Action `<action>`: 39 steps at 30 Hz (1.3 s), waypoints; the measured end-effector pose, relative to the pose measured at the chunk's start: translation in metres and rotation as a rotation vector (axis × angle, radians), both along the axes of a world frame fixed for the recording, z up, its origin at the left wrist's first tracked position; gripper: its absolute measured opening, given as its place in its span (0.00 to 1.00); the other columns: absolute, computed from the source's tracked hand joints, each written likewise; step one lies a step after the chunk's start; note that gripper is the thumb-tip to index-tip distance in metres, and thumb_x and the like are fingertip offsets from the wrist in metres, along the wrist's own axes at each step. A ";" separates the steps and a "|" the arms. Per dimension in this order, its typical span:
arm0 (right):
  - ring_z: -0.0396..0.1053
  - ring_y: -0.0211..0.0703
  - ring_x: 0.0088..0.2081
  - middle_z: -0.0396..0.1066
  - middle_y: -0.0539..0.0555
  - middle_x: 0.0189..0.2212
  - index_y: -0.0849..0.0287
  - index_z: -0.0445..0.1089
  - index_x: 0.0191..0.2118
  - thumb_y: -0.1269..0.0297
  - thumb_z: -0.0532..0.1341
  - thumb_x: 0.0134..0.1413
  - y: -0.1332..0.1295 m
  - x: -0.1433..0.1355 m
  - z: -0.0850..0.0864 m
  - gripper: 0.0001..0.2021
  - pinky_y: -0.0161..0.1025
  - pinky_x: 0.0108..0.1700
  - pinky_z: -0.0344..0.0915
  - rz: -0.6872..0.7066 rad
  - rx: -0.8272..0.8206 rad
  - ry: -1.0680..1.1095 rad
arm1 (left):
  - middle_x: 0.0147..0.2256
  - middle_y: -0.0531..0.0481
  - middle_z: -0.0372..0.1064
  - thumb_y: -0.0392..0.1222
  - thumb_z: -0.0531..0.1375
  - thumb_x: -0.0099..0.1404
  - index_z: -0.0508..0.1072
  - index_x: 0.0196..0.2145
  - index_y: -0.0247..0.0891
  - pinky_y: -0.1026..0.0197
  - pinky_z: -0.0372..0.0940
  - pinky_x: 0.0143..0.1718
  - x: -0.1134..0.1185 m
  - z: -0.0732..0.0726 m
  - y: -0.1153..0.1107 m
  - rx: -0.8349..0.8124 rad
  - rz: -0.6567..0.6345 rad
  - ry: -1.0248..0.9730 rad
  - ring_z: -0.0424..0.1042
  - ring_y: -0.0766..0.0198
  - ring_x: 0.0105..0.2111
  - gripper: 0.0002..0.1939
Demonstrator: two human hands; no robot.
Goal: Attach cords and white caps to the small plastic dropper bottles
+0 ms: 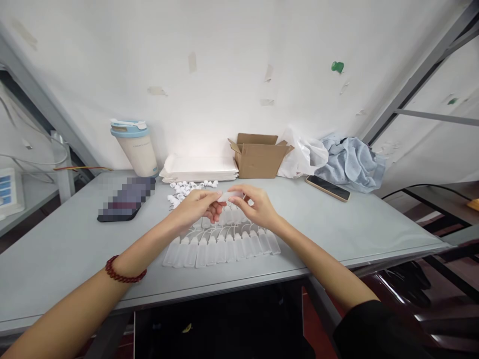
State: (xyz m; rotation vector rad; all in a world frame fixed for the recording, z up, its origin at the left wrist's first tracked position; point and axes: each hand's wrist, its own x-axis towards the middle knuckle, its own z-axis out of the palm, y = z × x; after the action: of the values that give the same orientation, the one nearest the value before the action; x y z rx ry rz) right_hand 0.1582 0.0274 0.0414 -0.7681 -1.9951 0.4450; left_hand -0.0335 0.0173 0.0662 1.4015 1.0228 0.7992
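Observation:
My left hand [196, 207] and my right hand [258, 207] meet above the middle of the table, both closed. Between them is a small translucent white bottle [225, 196], lying roughly sideways. The left thumb and fingers pinch its left end; the right thumb and fingers grip the other end, covering much of it. Below, a row of similar translucent bottles [220, 249] with thin curved white tubes lies on the table. More bottles [232, 216] lie behind that row, partly hidden by my hands. Small white caps [183, 189] are scattered beyond my left hand.
On the grey table [355, 229], a stack of white sheets [200, 169] and an open cardboard box [260, 159] stand by the wall. A cup [136, 149] and a dark phone [127, 199] are left; a plastic bag [299, 154], another phone [329, 188] and blue cloth [352, 162] right.

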 end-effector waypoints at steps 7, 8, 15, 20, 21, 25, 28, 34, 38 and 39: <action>0.69 0.42 0.35 0.73 0.57 0.35 0.59 0.69 0.44 0.58 0.50 0.66 0.004 0.000 -0.005 0.14 0.39 0.39 0.66 -0.038 0.132 -0.084 | 0.20 0.52 0.66 0.55 0.60 0.62 0.71 0.23 0.34 0.62 0.64 0.25 0.000 -0.002 -0.001 0.144 0.024 0.027 0.67 0.67 0.20 0.21; 0.69 0.42 0.35 0.73 0.57 0.34 0.59 0.69 0.42 0.58 0.49 0.67 0.004 0.000 -0.005 0.15 0.39 0.39 0.65 -0.040 0.116 -0.084 | 0.20 0.51 0.67 0.55 0.59 0.63 0.71 0.22 0.35 0.62 0.65 0.27 0.000 -0.003 -0.002 0.210 0.038 0.072 0.67 0.66 0.20 0.21; 0.59 0.35 0.26 0.62 0.49 0.24 0.60 0.66 0.31 0.53 0.50 0.64 0.000 -0.003 0.003 0.18 0.35 0.31 0.58 -0.009 -0.229 0.060 | 0.23 0.52 0.71 0.47 0.54 0.68 0.70 0.24 0.37 0.64 0.62 0.29 0.003 -0.004 -0.010 0.722 0.109 0.348 0.69 0.65 0.25 0.18; 0.47 0.31 0.21 0.47 0.44 0.19 0.59 0.59 0.25 0.43 0.55 0.56 0.002 -0.003 0.009 0.22 0.32 0.22 0.47 0.110 -0.626 0.200 | 0.22 0.53 0.67 0.44 0.52 0.70 0.67 0.24 0.37 0.64 0.57 0.28 0.000 -0.011 -0.004 1.023 0.087 0.481 0.63 0.66 0.23 0.17; 0.45 0.31 0.20 0.45 0.43 0.19 0.58 0.58 0.25 0.43 0.57 0.54 0.002 -0.002 0.010 0.22 0.32 0.21 0.45 0.131 -0.687 0.218 | 0.22 0.53 0.66 0.43 0.52 0.70 0.66 0.24 0.37 0.64 0.57 0.28 -0.001 -0.013 -0.003 1.059 0.087 0.498 0.63 0.66 0.23 0.17; 0.41 0.29 0.19 0.43 0.42 0.18 0.58 0.55 0.22 0.43 0.60 0.51 0.002 -0.002 0.013 0.23 0.32 0.21 0.41 0.178 -0.809 0.265 | 0.25 0.51 0.68 0.44 0.51 0.70 0.68 0.28 0.37 0.63 0.58 0.28 -0.002 -0.020 0.002 1.104 0.075 0.549 0.63 0.65 0.24 0.15; 0.46 0.29 0.19 0.50 0.44 0.18 0.58 0.56 0.21 0.45 0.61 0.50 0.009 0.001 0.010 0.23 0.31 0.20 0.47 0.158 -0.782 0.316 | 0.29 0.49 0.72 0.47 0.51 0.69 0.71 0.33 0.37 0.63 0.61 0.30 -0.006 -0.016 0.007 1.012 0.091 0.568 0.67 0.63 0.28 0.14; 0.60 0.34 0.23 0.67 0.51 0.25 0.61 0.68 0.31 0.56 0.58 0.51 0.047 0.028 -0.006 0.12 0.33 0.24 0.60 -0.201 -0.625 0.292 | 0.35 0.46 0.77 0.46 0.52 0.61 0.74 0.32 0.38 0.59 0.65 0.38 -0.041 0.005 0.028 0.732 0.297 0.756 0.73 0.56 0.36 0.14; 0.65 0.39 0.29 0.71 0.52 0.28 0.61 0.70 0.34 0.64 0.58 0.49 0.071 0.050 -0.016 0.08 0.36 0.33 0.64 -0.475 -0.425 0.079 | 0.34 0.45 0.77 0.43 0.51 0.56 0.74 0.30 0.39 0.58 0.63 0.36 -0.071 0.008 0.044 0.631 0.219 1.011 0.74 0.52 0.36 0.13; 0.66 0.39 0.30 0.72 0.53 0.28 0.61 0.70 0.33 0.64 0.59 0.49 0.075 0.054 -0.019 0.07 0.37 0.35 0.64 -0.528 -0.391 0.054 | 0.34 0.45 0.77 0.42 0.51 0.55 0.75 0.30 0.39 0.58 0.62 0.35 -0.076 0.006 0.047 0.614 0.202 1.070 0.74 0.51 0.36 0.13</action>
State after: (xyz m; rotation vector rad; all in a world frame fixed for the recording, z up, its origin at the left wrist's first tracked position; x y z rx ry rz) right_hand 0.2122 0.1024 0.0224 -1.4604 -1.5848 0.5341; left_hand -0.1093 0.0642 0.0723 2.3873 1.8389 0.4806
